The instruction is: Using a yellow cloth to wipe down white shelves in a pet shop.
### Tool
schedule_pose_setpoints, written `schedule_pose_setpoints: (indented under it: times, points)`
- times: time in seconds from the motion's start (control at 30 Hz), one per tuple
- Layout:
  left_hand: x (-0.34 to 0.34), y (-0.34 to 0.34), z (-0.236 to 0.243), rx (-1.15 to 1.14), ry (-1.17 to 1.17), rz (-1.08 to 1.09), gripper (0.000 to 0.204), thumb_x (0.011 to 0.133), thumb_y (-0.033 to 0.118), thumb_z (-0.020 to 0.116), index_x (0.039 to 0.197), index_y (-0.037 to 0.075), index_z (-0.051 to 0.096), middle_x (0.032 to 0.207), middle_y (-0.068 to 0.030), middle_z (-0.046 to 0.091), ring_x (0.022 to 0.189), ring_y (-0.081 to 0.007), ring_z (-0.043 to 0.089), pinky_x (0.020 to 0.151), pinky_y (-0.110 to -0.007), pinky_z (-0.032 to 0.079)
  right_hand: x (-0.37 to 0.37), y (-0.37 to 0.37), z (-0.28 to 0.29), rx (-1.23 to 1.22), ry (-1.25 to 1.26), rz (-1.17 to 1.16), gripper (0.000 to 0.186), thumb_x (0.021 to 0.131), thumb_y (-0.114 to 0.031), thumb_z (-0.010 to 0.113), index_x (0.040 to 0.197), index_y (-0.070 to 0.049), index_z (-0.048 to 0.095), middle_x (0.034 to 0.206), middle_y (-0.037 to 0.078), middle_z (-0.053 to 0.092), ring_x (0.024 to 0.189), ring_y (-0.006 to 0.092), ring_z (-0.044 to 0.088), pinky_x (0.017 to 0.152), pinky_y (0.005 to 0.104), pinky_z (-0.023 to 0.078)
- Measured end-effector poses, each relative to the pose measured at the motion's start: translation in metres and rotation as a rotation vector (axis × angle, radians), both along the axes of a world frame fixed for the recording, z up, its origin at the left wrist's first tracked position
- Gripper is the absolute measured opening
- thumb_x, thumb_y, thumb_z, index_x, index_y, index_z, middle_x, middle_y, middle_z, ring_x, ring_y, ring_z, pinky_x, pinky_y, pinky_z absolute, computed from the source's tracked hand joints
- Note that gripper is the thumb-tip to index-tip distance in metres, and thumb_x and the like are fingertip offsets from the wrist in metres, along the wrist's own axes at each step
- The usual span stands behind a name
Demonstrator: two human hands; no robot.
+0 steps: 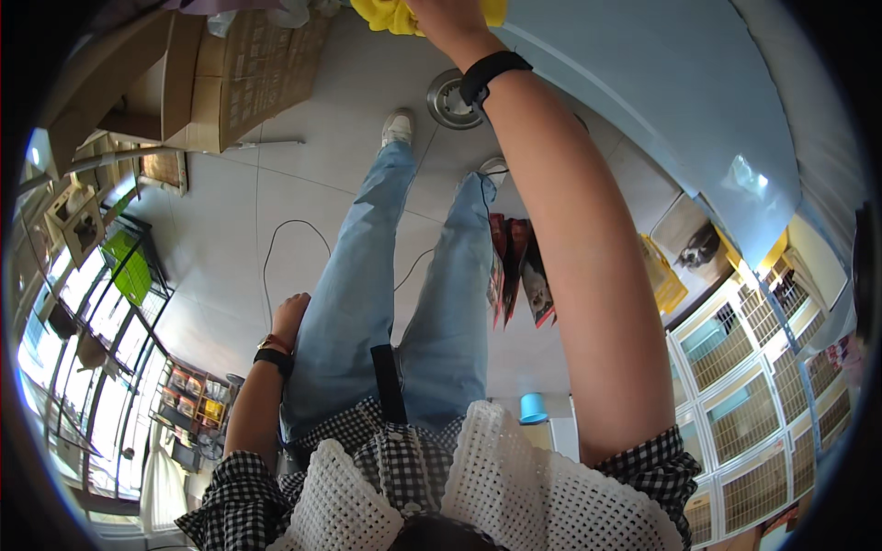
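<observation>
My right hand stretches far forward to the top edge of the head view, closed on a bunched yellow cloth. Part of that hand and of the cloth is cut off by the picture's edge. The cloth is beside a large, smooth light-blue panel. My left hand hangs down by my left thigh, near a thin dark cable on the floor. Its fingers are mostly hidden behind the back of the hand, and nothing shows in it.
Cardboard boxes stand at the far left. A round metal dish lies on the floor ahead of my feet. Red printed bags are under my right arm, near a blue cup. White barred cages line the right side; a shelf rack is left.
</observation>
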State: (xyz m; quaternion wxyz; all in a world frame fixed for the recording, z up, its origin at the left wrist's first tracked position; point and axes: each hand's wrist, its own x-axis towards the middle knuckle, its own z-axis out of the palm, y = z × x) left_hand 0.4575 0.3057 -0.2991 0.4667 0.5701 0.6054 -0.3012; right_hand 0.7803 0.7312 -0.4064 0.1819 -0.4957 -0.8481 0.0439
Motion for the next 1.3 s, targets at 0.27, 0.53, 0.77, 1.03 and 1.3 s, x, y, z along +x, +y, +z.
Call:
schedule_pose_setpoints:
  times: [0.27,0.53,0.77,1.03,1.3]
  points:
    - [-0.006,0.036,0.003,-0.076,0.094,-0.119,0.016,0.084,0.017,0.043,0.087,0.006,0.054,0.087,-0.0154,0.059,0.084,-0.0340,0.057,0.070,-0.043,0.047,0.061,-0.024,0.008,-0.069,-0.080,0.075,0.071,0.068,-0.017,0.067,0.132,-0.017,0.036,0.126,0.006,0.042,0.119,0.0271,0.039,0.098,0.0434,0.031]
    - [0.011,0.105,-0.044,0.176,-0.028,-0.067,0.012,0.080,0.012,0.049,0.089,0.008,0.057,0.086,-0.0169,0.061,0.081,-0.0365,0.057,0.069,-0.044,0.047,0.176,-0.085,-0.009,-0.065,-0.270,-0.175,0.069,0.072,-0.015,0.064,0.133,-0.019,0.034,0.127,0.006,0.044,0.119,0.0249,0.041,0.098,0.0405,0.033]
    - [0.190,0.236,-0.089,0.578,-0.421,-0.024,0.015,0.079,0.004,0.050,0.093,0.004,0.056,0.089,-0.0141,0.060,0.083,-0.0319,0.058,0.072,-0.038,0.047,0.298,-0.154,-0.014,-0.251,-0.262,-0.532,0.054,0.079,-0.012,0.057,0.129,-0.018,0.038,0.128,0.006,0.043,0.116,0.0227,0.043,0.088,0.0335,0.043]
    - [0.414,0.278,-0.060,0.853,-0.558,-0.498,0.042,0.075,0.004,0.054,0.116,0.003,0.043,0.119,-0.0168,0.044,0.114,-0.0341,0.039,0.098,-0.041,0.032,0.367,-0.195,-0.022,-0.224,-0.027,-0.698,0.043,0.075,-0.013,0.057,0.116,-0.022,0.047,0.123,0.001,0.048,0.116,0.0217,0.044,0.089,0.0378,0.039]
    - [0.541,0.277,-0.066,0.860,-0.403,-0.742,0.069,0.069,0.011,0.066,0.128,0.003,0.031,0.132,-0.0174,0.031,0.123,-0.0337,0.028,0.102,-0.040,0.029,0.395,-0.210,-0.038,0.005,0.138,-0.743,0.035,0.078,-0.012,0.054,0.112,-0.020,0.051,0.121,-0.001,0.050,0.117,0.0186,0.044,0.098,0.0352,0.034]
